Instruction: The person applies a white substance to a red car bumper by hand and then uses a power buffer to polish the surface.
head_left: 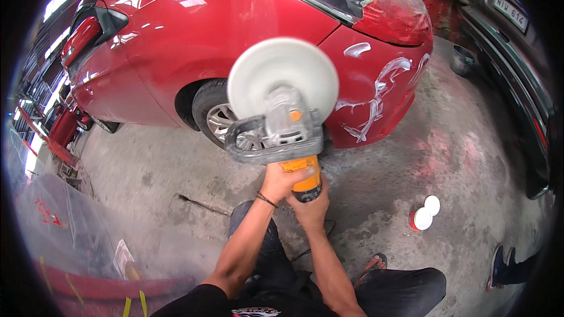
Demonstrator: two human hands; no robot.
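Observation:
A yellow and grey car polisher (289,123) with a round white pad is raised in front of me, pad upward. My left hand (281,182) wraps around its yellow body just below the grey side handle. Lower down, my right hand (311,206) grips the dark rear end of the tool. Beyond it stands a red car (170,47), and the pad covers part of its fender. White smears of compound (376,97) mark the front bumper (352,117). Whether the pad touches the car cannot be made out; it appears apart from it.
An open red-and-white tub (422,219) and its white lid (432,204) lie on the concrete floor (376,199). A dark car (505,53) is at the right, with a black bucket (463,60) beside it. Plastic sheeting (64,223) covers something red at left. Another person's foot (496,267) shows at right.

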